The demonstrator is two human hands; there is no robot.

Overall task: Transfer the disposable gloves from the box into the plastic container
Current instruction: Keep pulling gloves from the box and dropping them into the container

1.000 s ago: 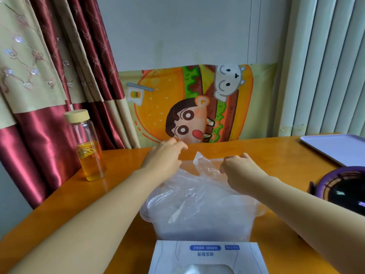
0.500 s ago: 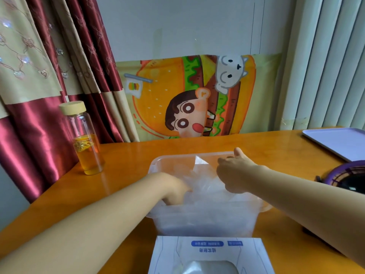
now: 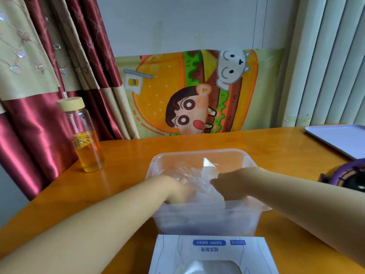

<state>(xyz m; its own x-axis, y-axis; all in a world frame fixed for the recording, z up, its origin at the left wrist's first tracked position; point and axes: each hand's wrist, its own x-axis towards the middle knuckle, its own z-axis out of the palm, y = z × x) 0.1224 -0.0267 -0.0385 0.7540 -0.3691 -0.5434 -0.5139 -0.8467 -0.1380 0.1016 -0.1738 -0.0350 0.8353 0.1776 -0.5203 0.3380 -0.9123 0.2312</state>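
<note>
A clear plastic container [image 3: 197,153] stands on the orange table, half full of crumpled transparent disposable gloves [image 3: 197,176]. Both my hands reach down into it. My left hand [image 3: 177,188] is sunk among the gloves at the container's left side, its fingers hidden by the plastic. My right hand [image 3: 231,184] is at the right side, knuckles up, with its fingers curled down into the glove pile. The white glove box [image 3: 213,252] with blue labels lies just in front of the container, its oval opening at the frame's bottom edge.
A glass bottle [image 3: 85,135] of amber liquid with a beige cap stands at the table's left. A pale lilac tray [image 3: 339,139] lies at the far right, and a purple round object [image 3: 347,175] is in front of it. Curtains and a cartoon poster line the wall behind.
A second ago both hands held a glove up above the container. They have since gone down into it, left first, and the gloves are pressed lower inside.
</note>
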